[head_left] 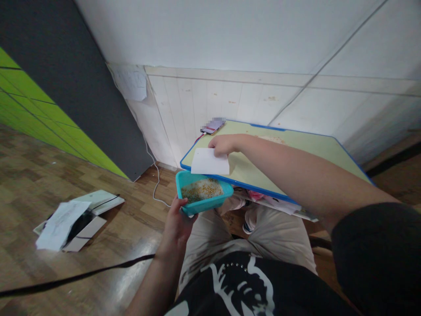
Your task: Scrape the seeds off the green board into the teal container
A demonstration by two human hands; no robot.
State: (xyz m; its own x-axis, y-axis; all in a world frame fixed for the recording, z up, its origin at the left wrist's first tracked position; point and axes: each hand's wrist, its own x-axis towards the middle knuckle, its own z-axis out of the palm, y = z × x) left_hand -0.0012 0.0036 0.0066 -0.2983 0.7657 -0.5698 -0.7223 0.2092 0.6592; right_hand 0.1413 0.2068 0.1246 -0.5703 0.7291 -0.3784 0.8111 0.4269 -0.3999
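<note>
My left hand [180,215] grips the near left corner of a turquoise plastic bin [205,205], holding it just below the table's edge. Inside the bin lie mixed grains [204,188], yellow kernels among white and darker greenish ones. My right hand [222,145] is closed on the far edge of a white card [209,161], which lies at the table's left front corner and reaches over the blue edge toward the bin. The fingertips under the card are partly hidden. Some pale crumbs [272,139] are on the tabletop behind my right forearm.
The small yellowish table [315,151] has a blue rim and stands against the white wall. A phone [213,126] with a cable lies at its back left corner. An open box with papers [62,226] sits on the wooden floor at left, near a white cable [158,180].
</note>
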